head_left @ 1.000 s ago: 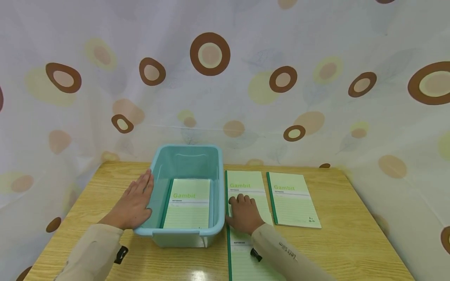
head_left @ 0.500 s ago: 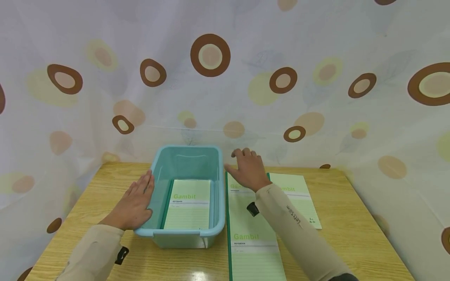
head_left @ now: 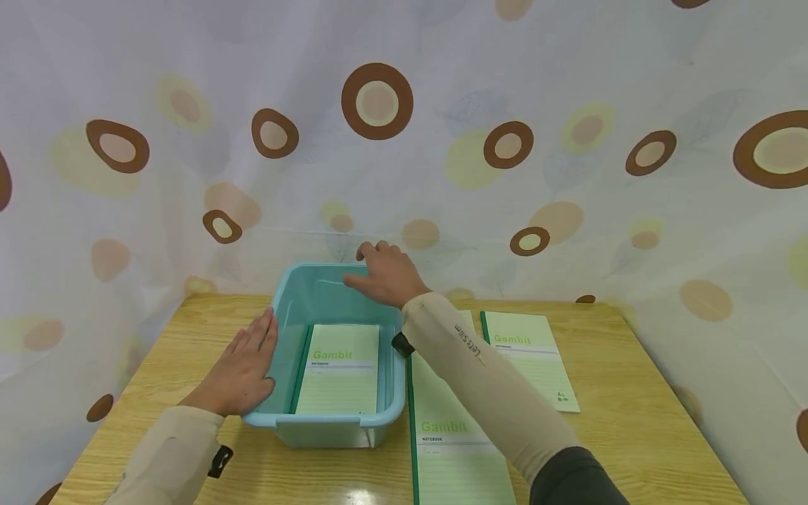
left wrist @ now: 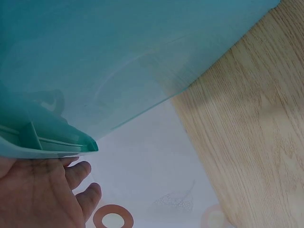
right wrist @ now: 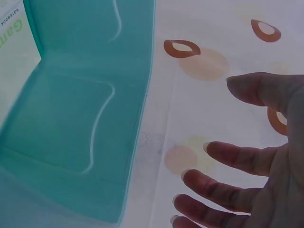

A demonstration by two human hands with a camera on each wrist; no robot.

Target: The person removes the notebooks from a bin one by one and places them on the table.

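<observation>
A pale blue plastic bin (head_left: 337, 294) stands on the table, with a green-spined "Gambit" notebook (head_left: 341, 372) lying flat inside it. My left hand (head_left: 243, 365) rests along the bin's left rim with its fingers extended. In the left wrist view, that hand (left wrist: 42, 194) lies against the rim's outer side. Over the bin's back right corner hovers my right hand (head_left: 390, 275), fingers spread and nothing in them. The right wrist view also has this hand (right wrist: 266, 171) apart from the bin wall (right wrist: 95, 118).
Right of the bin, notebooks (head_left: 463, 456) lie in a column, partly covered by my right sleeve (head_left: 480, 372). Another notebook (head_left: 530, 365) lies farther right. Behind the wooden table (head_left: 637, 435) hangs a patterned sheet (head_left: 442, 91).
My right hand has lifted off the notebooks, moved back and then left to above the bin's back edge. The left hand stays on the rim.
</observation>
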